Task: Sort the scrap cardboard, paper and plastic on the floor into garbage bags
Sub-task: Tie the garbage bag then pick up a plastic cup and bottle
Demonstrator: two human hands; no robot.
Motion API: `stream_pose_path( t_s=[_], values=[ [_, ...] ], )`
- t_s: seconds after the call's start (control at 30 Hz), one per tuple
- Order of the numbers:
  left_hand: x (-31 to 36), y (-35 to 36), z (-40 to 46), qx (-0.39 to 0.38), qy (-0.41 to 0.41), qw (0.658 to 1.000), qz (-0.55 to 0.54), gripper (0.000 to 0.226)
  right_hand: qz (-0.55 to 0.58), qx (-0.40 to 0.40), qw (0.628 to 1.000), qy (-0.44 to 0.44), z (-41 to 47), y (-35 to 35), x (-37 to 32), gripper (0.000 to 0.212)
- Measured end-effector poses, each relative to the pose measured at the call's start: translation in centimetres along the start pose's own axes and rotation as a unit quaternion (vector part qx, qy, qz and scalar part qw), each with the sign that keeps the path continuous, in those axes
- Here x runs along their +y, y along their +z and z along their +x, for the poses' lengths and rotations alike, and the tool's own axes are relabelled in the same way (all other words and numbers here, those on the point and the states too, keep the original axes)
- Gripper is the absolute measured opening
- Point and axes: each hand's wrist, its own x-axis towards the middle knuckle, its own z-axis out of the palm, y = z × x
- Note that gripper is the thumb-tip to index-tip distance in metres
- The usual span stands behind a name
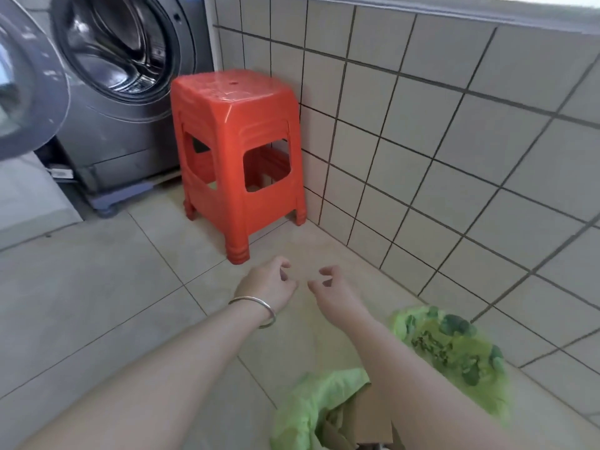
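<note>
1. Left hand (269, 282) and right hand (328, 287) hover empty, fingers loosely curled, above bare floor (97, 303).
2. Green garbage bag (311, 407) (cardboard (373, 420) inside) slumps below the right arm; it could likely tip and spill.

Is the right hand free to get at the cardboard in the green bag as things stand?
Probably yes: the right hand is empty, fingers loosely curled, and the cardboard sticks up out of the green bag just under that forearm, with nothing covering it.

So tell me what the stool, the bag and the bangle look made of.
Stool: glossy red moulded plastic, with ribbed legs and cut-outs. Bag: thin, crinkled green plastic film, translucent, apparently with cardboard inside. Bangle: probably silver-toned metal, smooth and shiny.
</note>
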Motion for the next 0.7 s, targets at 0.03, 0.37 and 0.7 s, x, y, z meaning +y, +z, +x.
stream_pose_path(
  t_s=[0.03,0.37,0.7],
  values=[
    [-0.1,-0.7,1.7,0.005,-0.01,1.0,-0.008,0.036,-0.015,-0.006,1.0,-0.005,1.6,0.1,-1.1,0.042],
    [3.5,-20.1,3.8,0.026,-0.139,0.988,-0.059,0.033,-0.095,-0.076,0.993,0.0,2.3,-2.7,-21.3,0.043],
    [12.2,-52.4,-2.8,0.109,-0.193,0.973,-0.058,0.03,-0.114,-0.151,0.978,-0.086,-9.4,-4.8,-52.1,0.038]
  ],
)
